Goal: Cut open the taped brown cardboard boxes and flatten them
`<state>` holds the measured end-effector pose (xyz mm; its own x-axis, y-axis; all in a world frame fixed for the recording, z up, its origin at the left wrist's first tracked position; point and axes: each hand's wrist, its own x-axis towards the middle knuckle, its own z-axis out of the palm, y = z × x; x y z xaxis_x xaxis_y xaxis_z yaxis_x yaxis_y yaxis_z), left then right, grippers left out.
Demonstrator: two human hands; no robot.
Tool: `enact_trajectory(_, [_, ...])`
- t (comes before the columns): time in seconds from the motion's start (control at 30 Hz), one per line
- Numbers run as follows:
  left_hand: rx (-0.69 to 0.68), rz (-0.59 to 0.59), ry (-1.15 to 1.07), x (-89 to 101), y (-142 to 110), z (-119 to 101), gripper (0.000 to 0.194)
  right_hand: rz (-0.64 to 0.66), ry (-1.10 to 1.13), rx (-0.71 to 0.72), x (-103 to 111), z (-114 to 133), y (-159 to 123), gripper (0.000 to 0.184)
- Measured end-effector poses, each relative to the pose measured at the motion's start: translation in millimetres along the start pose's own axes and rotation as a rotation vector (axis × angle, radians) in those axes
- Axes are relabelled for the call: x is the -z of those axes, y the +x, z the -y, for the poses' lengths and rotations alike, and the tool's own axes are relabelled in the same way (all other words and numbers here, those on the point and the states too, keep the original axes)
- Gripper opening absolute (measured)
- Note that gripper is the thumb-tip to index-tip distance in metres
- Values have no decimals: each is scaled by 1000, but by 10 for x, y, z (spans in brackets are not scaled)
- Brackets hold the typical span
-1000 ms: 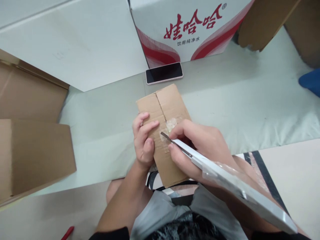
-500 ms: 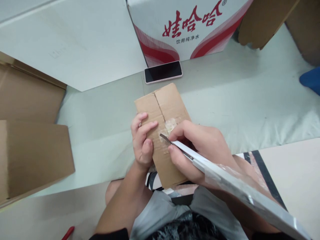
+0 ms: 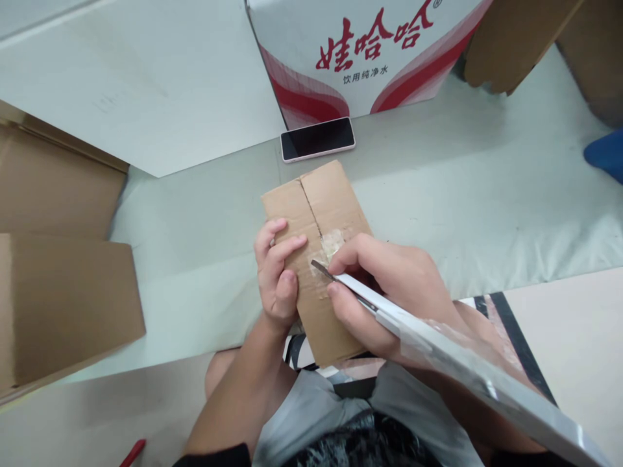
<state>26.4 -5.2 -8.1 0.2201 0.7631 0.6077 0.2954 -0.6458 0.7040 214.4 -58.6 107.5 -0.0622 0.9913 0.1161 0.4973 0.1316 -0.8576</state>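
My left hand [image 3: 276, 272] grips the left edge of a brown piece of cardboard [image 3: 335, 194], its fingers curled over the front. A dark slit or seam runs down the cardboard from the top to some clear tape [image 3: 333, 242] near its middle. In my right hand [image 3: 389, 292] is a long white-handled knife [image 3: 438, 347], pinched close to its narrow metal blade. The blade's tip lies over the taped part; whether it cuts in, I cannot tell. Clear tape wraps part of the handle, which slants toward the lower right. My right hand hides the cardboard's lower right side.
A pink-edged phone [image 3: 318, 140] lies before a white and red carton [image 3: 360, 65]. Plain white boxes [image 3: 146, 84] stand at the upper left. Brown cardboard boxes [image 3: 78, 305] are at left. A blue object [image 3: 606, 155] shows at right and a red one [image 3: 132, 453] at the bottom left.
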Motion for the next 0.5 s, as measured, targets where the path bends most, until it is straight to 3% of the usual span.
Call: enact_trajectory(0.5, [-21,-12,-8,-9,8,-5,40,18,35,2,37,-3,18,5])
